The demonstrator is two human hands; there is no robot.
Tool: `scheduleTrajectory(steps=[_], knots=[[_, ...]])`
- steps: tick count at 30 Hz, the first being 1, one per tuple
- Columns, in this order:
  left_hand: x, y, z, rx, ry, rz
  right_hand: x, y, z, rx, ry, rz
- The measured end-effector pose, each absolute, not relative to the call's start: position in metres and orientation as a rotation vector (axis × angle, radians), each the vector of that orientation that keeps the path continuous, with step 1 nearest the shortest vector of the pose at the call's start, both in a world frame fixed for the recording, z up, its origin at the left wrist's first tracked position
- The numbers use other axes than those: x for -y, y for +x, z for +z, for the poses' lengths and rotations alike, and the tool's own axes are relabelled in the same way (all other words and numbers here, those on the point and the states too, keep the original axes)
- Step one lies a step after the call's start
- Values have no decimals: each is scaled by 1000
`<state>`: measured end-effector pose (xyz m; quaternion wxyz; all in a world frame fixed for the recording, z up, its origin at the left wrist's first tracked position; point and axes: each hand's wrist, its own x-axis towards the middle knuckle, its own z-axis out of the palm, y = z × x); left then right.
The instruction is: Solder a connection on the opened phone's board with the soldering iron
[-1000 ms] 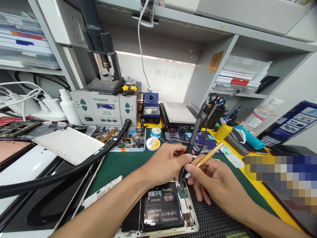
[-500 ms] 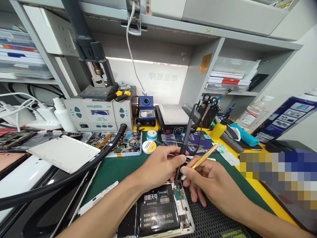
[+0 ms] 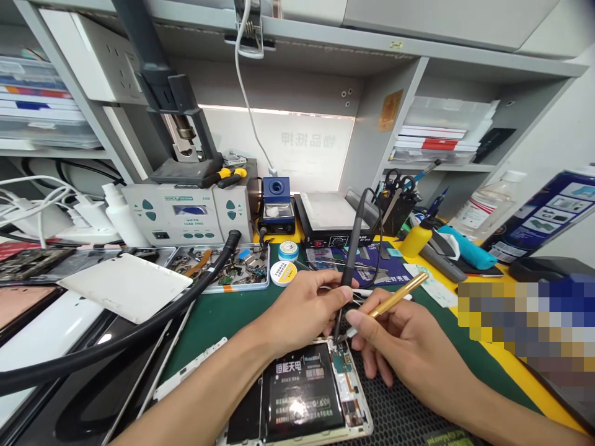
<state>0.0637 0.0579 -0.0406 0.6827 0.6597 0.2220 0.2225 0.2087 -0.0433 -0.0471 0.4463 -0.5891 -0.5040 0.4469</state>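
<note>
My left hand [image 3: 320, 300] is closed around a slim black tool [image 3: 354, 244] that tapers toward a dark tip; its exact kind is unclear. Pinched in my right hand [image 3: 395, 334] is a gold-handled craft knife [image 3: 403, 293] with a silver collar. Both tips meet at the upper right corner of an opened device [image 3: 365, 427], beside a small green circuit board [image 3: 344, 364]. A large black battery [image 3: 302, 387] fills the middle of that device. Whether the tips touch the board cannot be made out.
The device lies on a black perforated mat [image 3: 400, 409] over a green mat [image 3: 246, 313]. A thick black hose [image 3: 153, 325] crosses from the left. Behind stand a rework station [image 3: 190, 217], a tray of parts [image 3: 218, 286], small round tins [image 3: 282, 272] and a heating plate [image 3: 332, 214].
The view has shifted slightly, so the device and both hands appear a little farther right. Both tools remain held at the same corner.
</note>
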Motion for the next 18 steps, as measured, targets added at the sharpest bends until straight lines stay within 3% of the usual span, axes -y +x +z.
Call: scheduleTrajectory(steps=[18], knots=[[-58,65,-41,-507,1476,499,46,210,-46,1290,-1498,1072]])
